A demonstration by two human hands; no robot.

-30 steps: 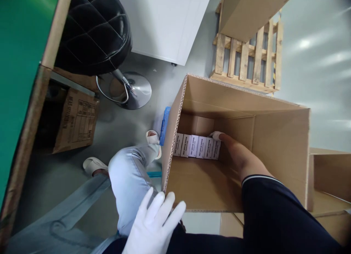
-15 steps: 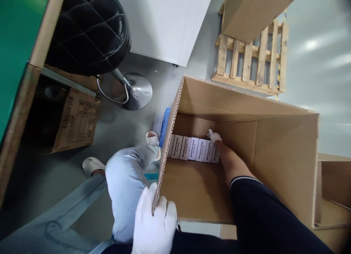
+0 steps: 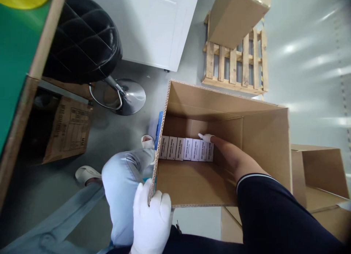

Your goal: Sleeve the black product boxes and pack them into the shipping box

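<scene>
A large open cardboard box (image 3: 263, 137) stands in front of me. At its bottom, against the far wall, a row of several small white packs (image 3: 186, 149) stands side by side. My right hand (image 3: 206, 138), in a white glove, reaches deep into the box and its fingers rest on the rightmost pack of the row. My left hand (image 3: 152, 219), also gloved in white, grips the box's near left corner, fingers curled over the rim.
A black padded stool (image 3: 82, 41) with a chrome base stands at the left beside a green-topped table (image 3: 16, 60). A printed carton (image 3: 67, 129) lies under the table. A wooden pallet (image 3: 236, 63) carries a carton behind. More open cartons (image 3: 318, 173) sit at the right.
My left hand went from resting open near the box's corner to gripping its rim. The right hand stayed on the right end of the row of packs. The view shifted slightly.
</scene>
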